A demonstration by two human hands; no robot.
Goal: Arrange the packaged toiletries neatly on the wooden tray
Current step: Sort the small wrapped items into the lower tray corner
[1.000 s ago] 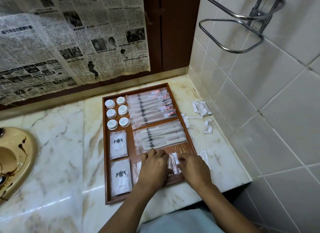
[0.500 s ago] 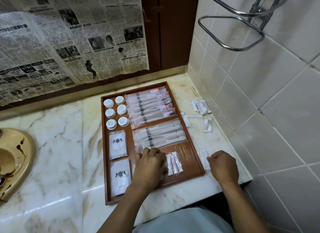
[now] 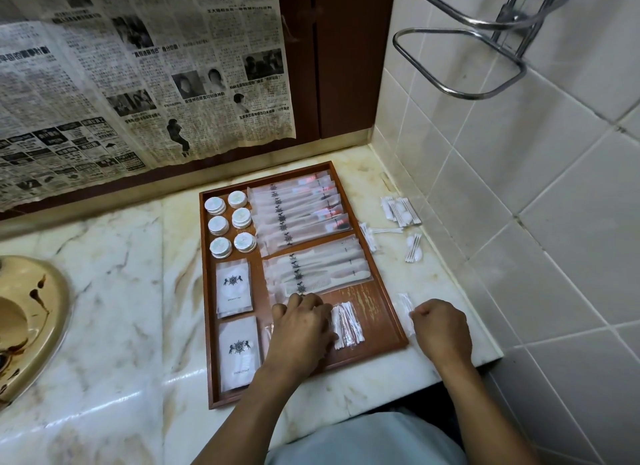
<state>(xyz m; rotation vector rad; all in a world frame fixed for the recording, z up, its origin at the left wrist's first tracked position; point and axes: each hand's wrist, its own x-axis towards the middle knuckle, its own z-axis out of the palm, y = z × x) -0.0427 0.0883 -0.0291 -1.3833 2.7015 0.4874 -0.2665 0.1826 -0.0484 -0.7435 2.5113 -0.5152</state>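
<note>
Now: left hand [image 3: 301,329] lies flat with relaxed fingers, pressing on the packets in the near right compartment of the wooden tray [image 3: 207,291]. Right hand [image 3: 441,329] is clenched, fingers curled onto the near end of a loose swab packet [image 3: 404,305] on the marble counter [image 3: 121,291], just outside the tray's right rim. The packet's long axis runs away from the person, roughly parallel to that rim and to the placed swab packets [image 3: 346,324] in the tray. Judged: a short shift leftward over the rim, no turn needed, and the right hand is nearer. Further swab packets [image 3: 401,210] lie farther back by the tiled wall [image 3: 519,222]. Versus one second ago: right hand has left the tray for the counter; left hand has stayed put.
</note>
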